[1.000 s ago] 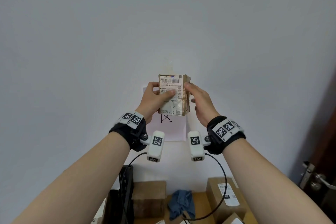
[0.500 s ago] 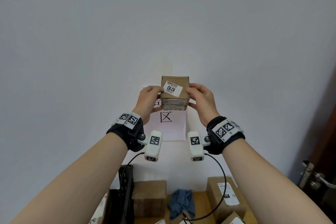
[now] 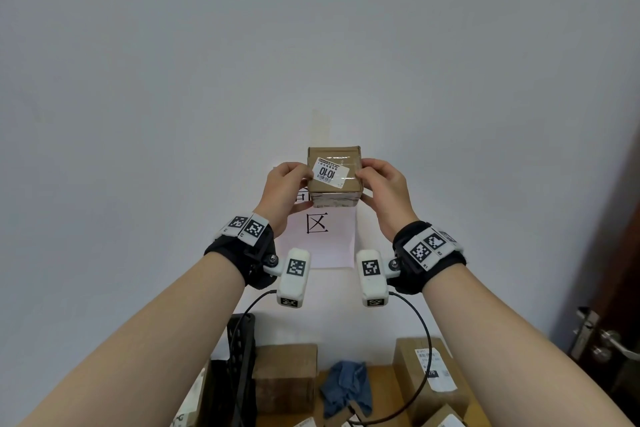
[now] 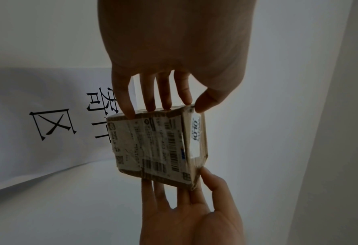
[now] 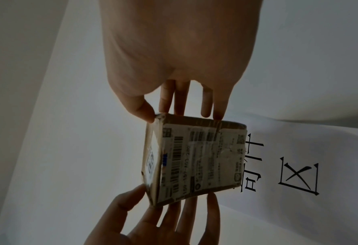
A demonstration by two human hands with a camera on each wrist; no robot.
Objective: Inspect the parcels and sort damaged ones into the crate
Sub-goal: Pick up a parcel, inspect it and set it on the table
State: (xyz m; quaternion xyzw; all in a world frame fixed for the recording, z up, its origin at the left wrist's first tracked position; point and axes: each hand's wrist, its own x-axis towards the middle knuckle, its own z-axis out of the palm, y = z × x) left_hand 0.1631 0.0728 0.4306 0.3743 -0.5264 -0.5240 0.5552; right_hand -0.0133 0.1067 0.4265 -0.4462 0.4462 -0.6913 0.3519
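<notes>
I hold a small brown cardboard parcel (image 3: 334, 180) up in front of the white wall, between both hands. Its near face carries a white sticker reading 1010 (image 3: 329, 170). My left hand (image 3: 285, 189) pinches its left side and my right hand (image 3: 382, 185) its right side. In the left wrist view, the parcel (image 4: 157, 147) shows a crinkled, taped shipping label underneath, with the left hand's fingertips (image 4: 151, 107) on one edge. The right wrist view shows the same parcel (image 5: 197, 162) and label. Part of a black crate (image 3: 240, 357) shows at the lower left.
A paper sign (image 3: 325, 239) with black characters hangs on the wall behind the parcel. Below lie a plain brown box (image 3: 285, 378), a blue cloth (image 3: 346, 388) and a labelled box (image 3: 426, 374) on a wooden surface. A door handle (image 3: 602, 343) is at the right.
Both hands have turned the parcel: the large shipping label faced me a second ago, and now the face with the 1010 sticker does. The parcel sits slightly lower.
</notes>
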